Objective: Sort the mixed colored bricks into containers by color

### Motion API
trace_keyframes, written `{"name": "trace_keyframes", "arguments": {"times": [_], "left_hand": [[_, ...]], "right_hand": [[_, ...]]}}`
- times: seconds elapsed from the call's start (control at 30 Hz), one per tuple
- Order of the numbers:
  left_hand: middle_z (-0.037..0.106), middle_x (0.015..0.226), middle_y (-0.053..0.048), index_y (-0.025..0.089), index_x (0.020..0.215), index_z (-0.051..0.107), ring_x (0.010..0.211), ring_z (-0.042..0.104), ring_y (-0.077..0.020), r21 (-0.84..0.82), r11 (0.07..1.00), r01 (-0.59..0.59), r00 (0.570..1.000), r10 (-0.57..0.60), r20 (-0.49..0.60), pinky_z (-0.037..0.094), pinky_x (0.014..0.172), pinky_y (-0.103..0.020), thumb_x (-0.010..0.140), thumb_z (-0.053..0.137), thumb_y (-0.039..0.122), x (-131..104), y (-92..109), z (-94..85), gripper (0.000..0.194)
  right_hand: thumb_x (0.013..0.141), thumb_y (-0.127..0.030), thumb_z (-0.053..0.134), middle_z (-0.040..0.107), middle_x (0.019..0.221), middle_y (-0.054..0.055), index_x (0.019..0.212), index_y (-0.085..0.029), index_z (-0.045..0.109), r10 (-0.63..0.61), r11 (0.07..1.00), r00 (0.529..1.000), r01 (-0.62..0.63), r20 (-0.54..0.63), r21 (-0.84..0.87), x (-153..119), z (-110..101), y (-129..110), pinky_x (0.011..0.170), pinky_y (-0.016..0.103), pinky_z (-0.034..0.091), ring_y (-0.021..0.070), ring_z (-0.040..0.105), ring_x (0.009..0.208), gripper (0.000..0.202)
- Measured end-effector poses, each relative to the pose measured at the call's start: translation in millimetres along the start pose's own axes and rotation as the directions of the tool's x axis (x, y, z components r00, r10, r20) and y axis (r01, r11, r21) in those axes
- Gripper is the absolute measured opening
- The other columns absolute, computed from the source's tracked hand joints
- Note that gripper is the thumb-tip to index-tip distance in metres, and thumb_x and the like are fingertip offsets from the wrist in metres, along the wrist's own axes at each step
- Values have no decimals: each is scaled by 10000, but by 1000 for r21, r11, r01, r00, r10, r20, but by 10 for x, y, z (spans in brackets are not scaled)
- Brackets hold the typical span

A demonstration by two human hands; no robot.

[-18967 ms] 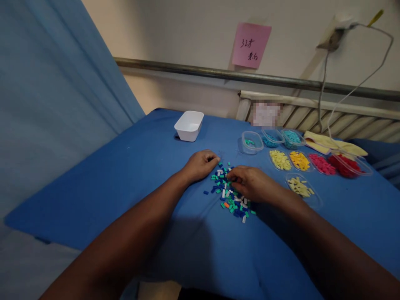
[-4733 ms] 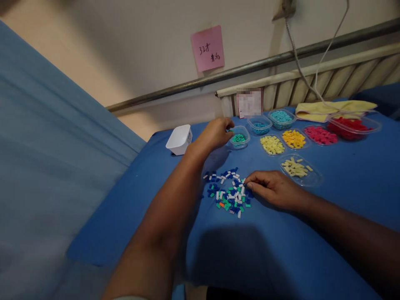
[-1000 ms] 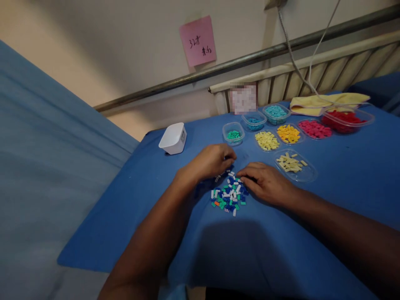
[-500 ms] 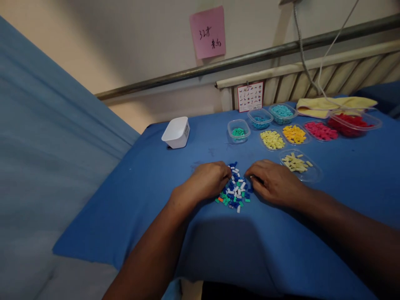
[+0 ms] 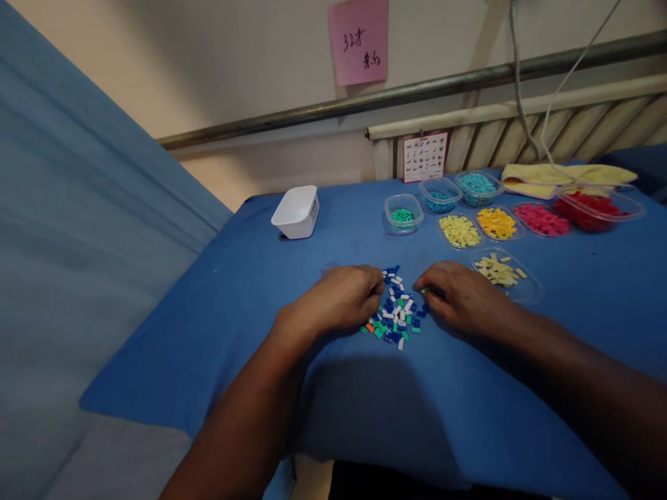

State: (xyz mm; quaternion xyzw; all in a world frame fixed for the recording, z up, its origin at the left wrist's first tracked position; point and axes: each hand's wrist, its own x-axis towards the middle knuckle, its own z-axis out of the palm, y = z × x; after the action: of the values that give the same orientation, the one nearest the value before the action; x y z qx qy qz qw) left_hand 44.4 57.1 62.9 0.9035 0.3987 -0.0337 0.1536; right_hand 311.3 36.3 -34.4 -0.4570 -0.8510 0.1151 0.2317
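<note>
A loose pile of small blue, white and green pieces (image 5: 399, 312) lies on the blue cloth between my hands, with one orange piece (image 5: 370, 328) at its left side. My left hand (image 5: 354, 297) rests at the pile's left edge, fingers curled together; what they hold, if anything, is hidden. On the right side of the pile, my right hand (image 5: 453, 295) pinches a small green and white piece (image 5: 427, 290) between thumb and fingers. Beyond the pile stands a clear tub of green pieces (image 5: 404, 215).
A white bin (image 5: 297, 212) stands at the back left. Tubs and lids with blue, yellow, orange, pink and red pieces (image 5: 594, 210) line the back right, near a yellow cloth (image 5: 563, 178). A lid with pale yellow pieces (image 5: 500, 269) lies close to my right hand.
The view has shifted slightly. My right hand has drawn a little away from the pile, and a green and white piece now shows at its fingertips. My left hand remains at the pile's left edge.
</note>
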Motion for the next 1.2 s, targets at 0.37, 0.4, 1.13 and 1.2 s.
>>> {"name": "trace_keyframes", "arguments": {"times": [0.37,0.4,1.13,1.2], "left_hand": [[787,957,-79,211,872,758,795,709,-244,83,997,-4,1000,1,30,476,698,-345,978,607,199,-1,79,85,185],[789,955,-77,213,871,759,790,709,-245,88,996,12,999,-14,28,472,690,-343,970,619,203,-3,91,79,172],[773,1005,-65,192,1033,751,867,679,-220,-113,993,-18,995,6,-100,455,743,-316,975,601,240,64,-98,152,168],[765,959,-46,190,1016,743,824,665,-197,-205,977,-61,992,37,-118,446,719,-304,966,609,243,70,-98,164,153]], "right_hand": [[1005,-253,656,747,986,57,1026,-256,740,11,981,999,-4,-37,194,12,-63,-200,756,344,537,223,706,876,87],[1004,-238,650,747,987,56,1019,-257,733,-14,982,1000,18,-24,187,17,-53,-223,766,348,535,229,705,899,86],[1027,-206,627,763,923,67,936,-253,805,-63,998,973,62,222,14,129,-156,-355,722,342,473,239,714,870,205],[1025,-200,621,766,944,77,946,-237,806,-61,998,969,64,239,-5,123,-175,-378,728,346,465,247,715,883,204]]}}
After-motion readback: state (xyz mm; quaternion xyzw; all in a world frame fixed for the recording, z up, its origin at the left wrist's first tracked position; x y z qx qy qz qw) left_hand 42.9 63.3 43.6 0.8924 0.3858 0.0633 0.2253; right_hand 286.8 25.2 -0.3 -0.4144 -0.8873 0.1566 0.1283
